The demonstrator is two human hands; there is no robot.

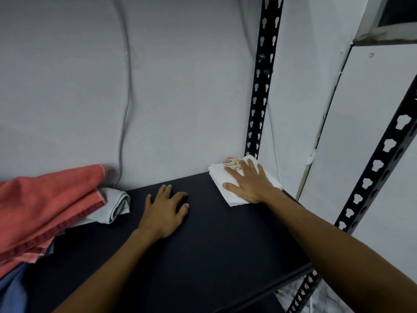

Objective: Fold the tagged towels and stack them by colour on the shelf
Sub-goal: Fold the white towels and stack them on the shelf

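A grey, matte wall (180, 86) fills the upper half of the view, with a thin cable (126, 109) hanging down it. Below it a flat black shelf (191, 245) is seen, carried by perforated black metal posts (259, 98) at 1 and 3 o'clock. At 9 o'clock a coarse, woven red towel (45, 206) is piled loosely, its long axis running from 8 towards 2 o'clock; a rolled grey cloth (117, 204) is tucked under its edge, and blue fabric (13, 290) shows beneath at 8 o'clock. At 2 o'clock, in the shelf's back corner, a small folded white towel (220, 177) of soft terry lies flat, its long axis pointing from 11 to 5 o'clock, with a printed paper tag (230, 164) at its far end. The right hand (250, 184) is pressed flat on it, fingers straight and spread, nothing grasped. The left hand (165, 211) rests on the bare shelf, fingers relaxed, its grip holding nothing.
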